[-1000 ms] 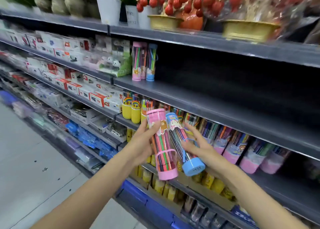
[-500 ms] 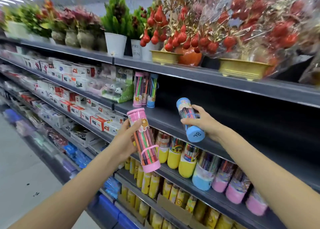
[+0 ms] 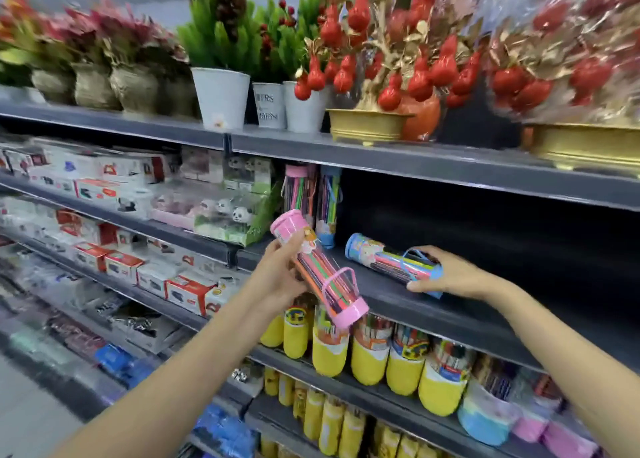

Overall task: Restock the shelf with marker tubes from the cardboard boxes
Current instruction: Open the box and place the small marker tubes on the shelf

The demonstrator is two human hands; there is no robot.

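Observation:
My left hand (image 3: 278,277) grips a pink-capped marker tube (image 3: 322,272), held tilted in front of the dark grey shelf (image 3: 433,305). My right hand (image 3: 450,274) holds a blue-capped marker tube (image 3: 384,258) lying on its side on that shelf, fingers curled over its right end. Two marker tubes, one pink (image 3: 299,194) and one blue (image 3: 329,204), stand upright at the shelf's left end. To the right of my right hand the shelf is bare and dark. No cardboard box is in view.
Potted artificial plants (image 3: 221,59) and gold bowls with red ornaments (image 3: 367,125) line the top shelf. Stapler boxes (image 3: 187,294) and panda packs (image 3: 235,215) fill the left shelves. Yellow marker tubs (image 3: 367,353) stand on the shelf below.
My right hand has lowered the blue tube from mid-air onto the shelf, laying it on its side. The left hand has lifted the pink tube closer to the shelf edge.

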